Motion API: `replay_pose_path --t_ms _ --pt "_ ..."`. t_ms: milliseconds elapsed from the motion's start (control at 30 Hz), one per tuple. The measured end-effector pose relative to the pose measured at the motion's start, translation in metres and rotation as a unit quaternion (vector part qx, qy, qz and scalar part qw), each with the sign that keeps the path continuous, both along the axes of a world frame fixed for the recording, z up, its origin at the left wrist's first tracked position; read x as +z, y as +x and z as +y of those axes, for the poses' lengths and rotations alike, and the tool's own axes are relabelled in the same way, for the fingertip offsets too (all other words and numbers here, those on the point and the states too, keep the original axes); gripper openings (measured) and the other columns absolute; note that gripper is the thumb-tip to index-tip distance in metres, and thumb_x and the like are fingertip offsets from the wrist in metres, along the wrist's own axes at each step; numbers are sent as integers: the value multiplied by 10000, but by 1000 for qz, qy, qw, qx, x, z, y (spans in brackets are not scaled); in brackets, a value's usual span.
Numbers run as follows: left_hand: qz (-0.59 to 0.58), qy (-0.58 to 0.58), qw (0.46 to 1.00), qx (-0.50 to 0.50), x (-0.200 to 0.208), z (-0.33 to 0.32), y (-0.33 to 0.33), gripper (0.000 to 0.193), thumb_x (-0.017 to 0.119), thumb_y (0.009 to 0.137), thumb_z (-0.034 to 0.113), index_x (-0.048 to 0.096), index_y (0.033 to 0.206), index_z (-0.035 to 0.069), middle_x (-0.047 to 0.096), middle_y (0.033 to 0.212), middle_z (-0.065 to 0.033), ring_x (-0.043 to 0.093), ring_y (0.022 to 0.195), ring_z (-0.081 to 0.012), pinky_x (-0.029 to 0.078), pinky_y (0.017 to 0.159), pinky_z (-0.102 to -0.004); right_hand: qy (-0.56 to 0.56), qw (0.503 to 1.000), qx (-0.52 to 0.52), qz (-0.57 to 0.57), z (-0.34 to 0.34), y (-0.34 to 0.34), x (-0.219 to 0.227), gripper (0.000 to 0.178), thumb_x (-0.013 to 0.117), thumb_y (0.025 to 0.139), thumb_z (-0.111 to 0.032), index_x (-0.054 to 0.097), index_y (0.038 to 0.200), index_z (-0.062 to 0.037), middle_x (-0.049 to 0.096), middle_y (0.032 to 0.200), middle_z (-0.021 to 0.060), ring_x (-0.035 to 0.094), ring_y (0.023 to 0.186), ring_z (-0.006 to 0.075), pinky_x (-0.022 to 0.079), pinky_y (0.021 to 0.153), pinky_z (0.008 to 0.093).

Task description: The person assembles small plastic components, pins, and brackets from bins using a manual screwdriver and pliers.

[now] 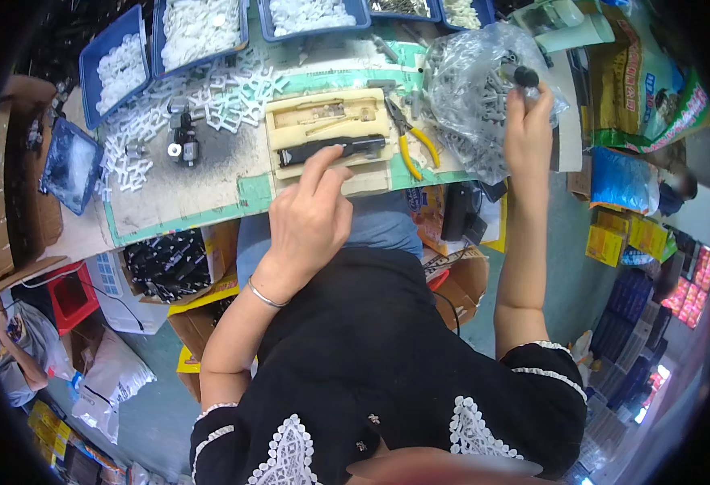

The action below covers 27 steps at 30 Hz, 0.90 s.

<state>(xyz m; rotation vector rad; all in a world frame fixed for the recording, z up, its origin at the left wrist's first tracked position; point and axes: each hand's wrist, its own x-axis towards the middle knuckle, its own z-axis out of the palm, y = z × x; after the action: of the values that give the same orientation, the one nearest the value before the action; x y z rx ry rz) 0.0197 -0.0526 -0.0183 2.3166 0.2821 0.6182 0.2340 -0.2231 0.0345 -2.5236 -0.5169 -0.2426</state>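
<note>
A cream-coloured fixture with shaped recesses lies at the bench edge in front of me. In its near recess rests a long black plastic housing, like an appliance handle. My left hand reaches over it with bent, parted fingers, the index fingertip touching the housing. Over at the right, my right hand pinches a small black round part between thumb and fingers. It is above a clear plastic bag full of small grey parts. Pliers with yellow handles lie between fixture and bag.
White Y-shaped plastic pieces are strewn across the bench's left side, around a small metal-and-black device. Blue trays of white parts line the back. Below the bench, a box holds black parts. Yellow-and-green sacks stand at right.
</note>
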Motion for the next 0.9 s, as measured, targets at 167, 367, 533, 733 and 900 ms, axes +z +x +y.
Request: replay_pose_path --t_ms 167,367,533,733,900 --pt "81 176 981 -24 3 23 21 337 683 755 154 586 1054 34 495 1274 -107 454 1148 -291 362 921 -393 -73 996 -39 -32 -38 86 -28 398 475 933 -333 509 1126 14 625 949 231 581 905 420 428 789 468" --pt "54 -12 998 -20 -1 31 18 313 668 797 118 543 1063 10 531 1200 -152 532 1049 -291 423 869 -370 35 987 130 85 1 -16 3 176 623 825 -177 595 867 -8 597 863 143 565 850 314 431 789 383" --pt "-44 -506 861 12 20 27 25 274 633 872 114 531 1092 -14 613 967 -66 592 851 -142 474 752 -261 -117 945 283 116 14 -64 -34 278 652 738 -128 545 934 39 484 978 170 497 918 347 428 826 415" --pt "2 -602 798 -40 22 37 15 315 541 938 174 539 1190 -14 626 935 -61 569 779 -96 472 722 -228 -170 954 246 26 15 -77 -53 113 620 650 -59 560 665 35 509 891 154 505 869 340 435 784 405" --pt "-59 -539 840 -3 26 29 9 316 573 919 144 564 1197 -7 627 962 -44 564 802 -83 462 734 -218 41 956 288 45 9 -77 -67 176 615 717 -66 528 604 36 533 925 172 523 827 317 421 694 384"
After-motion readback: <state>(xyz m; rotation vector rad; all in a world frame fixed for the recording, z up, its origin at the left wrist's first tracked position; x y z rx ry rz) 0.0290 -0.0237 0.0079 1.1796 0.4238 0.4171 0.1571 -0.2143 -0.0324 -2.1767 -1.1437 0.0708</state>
